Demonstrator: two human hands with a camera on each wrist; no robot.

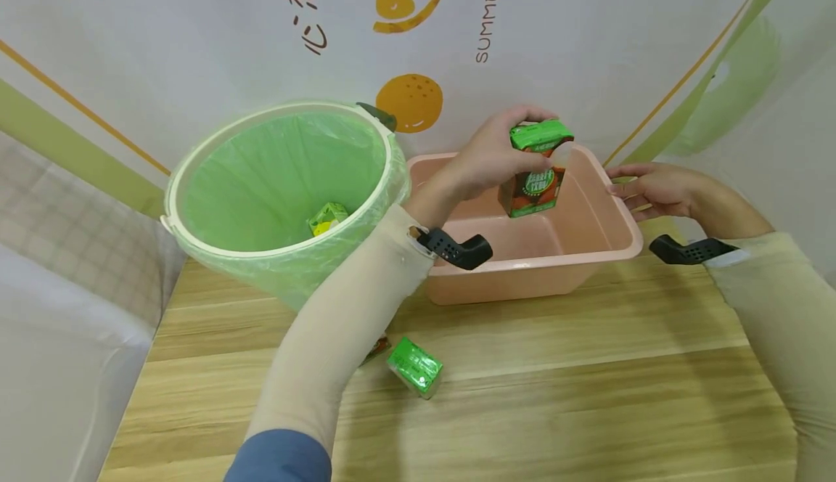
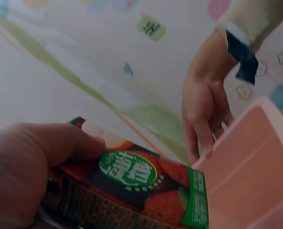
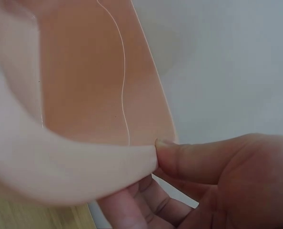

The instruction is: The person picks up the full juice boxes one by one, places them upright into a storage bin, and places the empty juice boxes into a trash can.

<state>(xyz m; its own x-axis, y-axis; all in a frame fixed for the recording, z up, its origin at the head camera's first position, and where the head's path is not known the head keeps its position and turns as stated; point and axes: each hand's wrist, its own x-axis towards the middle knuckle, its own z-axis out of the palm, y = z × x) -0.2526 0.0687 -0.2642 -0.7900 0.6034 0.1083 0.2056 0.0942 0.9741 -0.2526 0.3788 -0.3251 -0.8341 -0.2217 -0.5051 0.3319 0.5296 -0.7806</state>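
Observation:
My left hand (image 1: 501, 144) grips a green and red drink carton (image 1: 532, 186) by its top, tilted, above the inside of a pink plastic basin (image 1: 522, 253). In the left wrist view the thumb of that left hand (image 2: 36, 162) lies across the carton (image 2: 132, 188). My right hand (image 1: 643, 188) holds the basin's right rim. The right wrist view shows the thumb of the right hand (image 3: 213, 167) against the rim of the basin (image 3: 60, 162), with the fingers under it. The right hand (image 2: 203, 109) also shows beside the basin (image 2: 248, 176) in the left wrist view.
A round bin (image 1: 196, 177) with a green liner stands at the back left, with a yellow-green carton (image 1: 329, 217) lying inside. A green carton (image 1: 414, 366) lies on the wooden table (image 1: 588, 395); another carton (image 1: 377, 348) is partly hidden under my left forearm. A printed cloth hangs behind.

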